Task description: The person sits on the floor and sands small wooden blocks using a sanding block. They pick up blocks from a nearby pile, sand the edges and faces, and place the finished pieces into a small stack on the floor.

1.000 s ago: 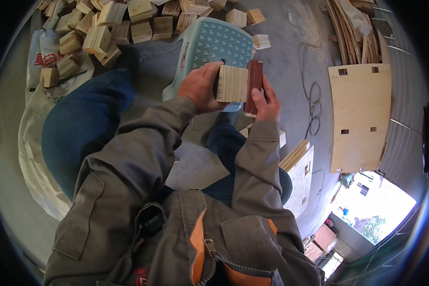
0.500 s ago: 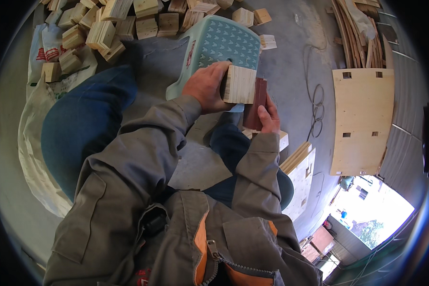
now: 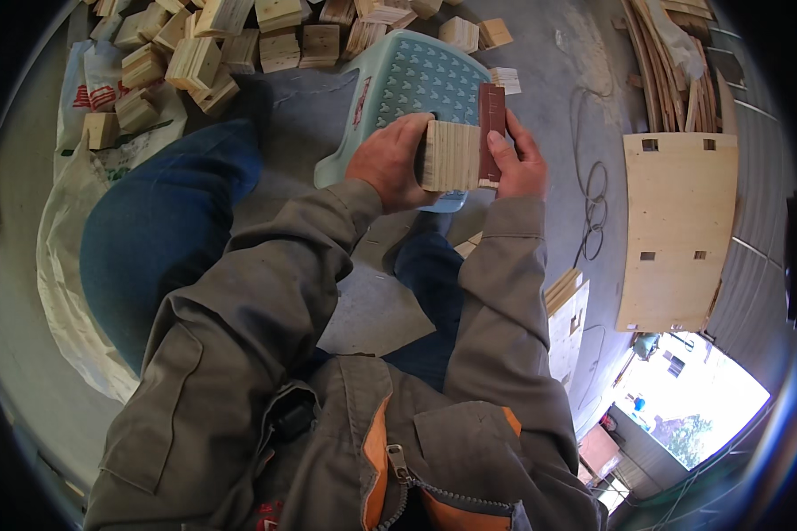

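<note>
My left hand [image 3: 388, 164] is wrapped round a pale plywood block [image 3: 452, 157] with layered edges, gripping it from its left side over the stool. My right hand [image 3: 520, 162] holds a reddish-brown sanding block [image 3: 492, 133], long and flat, with the thumb on its near face. The sanding block lies along the plywood block's right side, its far end reaching past it. Under both is a light blue-green plastic stool [image 3: 425, 80] with a raised pattern on its seat. The fingers behind each block are partly hidden.
Many similar plywood blocks [image 3: 195, 64] lie heaped beyond the stool at the far left, some on white sacking [image 3: 62, 257]. A slotted wooden panel [image 3: 677, 230], stacked wood strips [image 3: 673, 80] and a looped cable [image 3: 596, 190] are at the right. My knees flank the stool.
My right hand has slid the sanding block away from me along the plywood block's right side. My left hand keeps its grip, nearly in place.
</note>
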`<state>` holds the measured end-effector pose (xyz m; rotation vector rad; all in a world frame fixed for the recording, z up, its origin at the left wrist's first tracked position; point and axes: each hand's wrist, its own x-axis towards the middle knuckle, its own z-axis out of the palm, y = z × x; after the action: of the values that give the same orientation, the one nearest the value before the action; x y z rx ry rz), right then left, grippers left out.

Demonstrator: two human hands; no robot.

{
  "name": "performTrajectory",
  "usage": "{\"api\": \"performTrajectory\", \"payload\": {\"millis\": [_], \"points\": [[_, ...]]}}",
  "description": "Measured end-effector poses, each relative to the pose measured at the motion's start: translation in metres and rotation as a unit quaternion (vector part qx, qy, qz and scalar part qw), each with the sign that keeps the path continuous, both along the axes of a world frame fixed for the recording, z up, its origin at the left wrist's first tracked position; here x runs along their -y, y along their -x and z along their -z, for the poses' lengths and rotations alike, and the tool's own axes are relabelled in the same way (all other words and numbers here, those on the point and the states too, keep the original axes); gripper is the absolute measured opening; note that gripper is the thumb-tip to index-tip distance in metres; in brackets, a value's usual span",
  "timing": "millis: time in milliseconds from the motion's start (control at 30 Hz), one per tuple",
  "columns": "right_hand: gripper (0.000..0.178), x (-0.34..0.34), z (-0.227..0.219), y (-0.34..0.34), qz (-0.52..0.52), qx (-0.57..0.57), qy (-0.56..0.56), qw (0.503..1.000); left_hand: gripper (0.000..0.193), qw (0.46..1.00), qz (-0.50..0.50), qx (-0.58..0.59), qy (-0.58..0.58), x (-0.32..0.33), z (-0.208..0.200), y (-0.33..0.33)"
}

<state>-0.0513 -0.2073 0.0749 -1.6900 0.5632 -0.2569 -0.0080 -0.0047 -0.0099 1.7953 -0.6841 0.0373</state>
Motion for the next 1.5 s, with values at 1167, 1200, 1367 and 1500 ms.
{"api": "performTrajectory", "payload": {"millis": [1167, 1200, 1367, 1500], "points": [[0.056, -0.018, -0.007, -0.009, -0.027, -0.047, 0.51, 0.858, 0.101, 1.0, 0.002, 0.004, -0.026, 0.002, -0.002, 0.0], [0.056, -0.018, -0.002, -0.004, -0.021, -0.029, 0.521, 0.853, 0.101, 1.0, 0.005, 0.003, -0.03, 0.001, -0.002, 0.0], [0.057, -0.042, 0.0, 0.029, -0.022, -0.008, 0.546, 0.838, 0.097, 1.0, 0.005, 0.005, -0.017, -0.001, 0.0, 0.0], [0.058, -0.065, -0.01, 0.06, -0.026, -0.031, 0.547, 0.836, 0.091, 1.0, 0.025, 0.017, -0.006, -0.002, -0.003, 0.0]]}}
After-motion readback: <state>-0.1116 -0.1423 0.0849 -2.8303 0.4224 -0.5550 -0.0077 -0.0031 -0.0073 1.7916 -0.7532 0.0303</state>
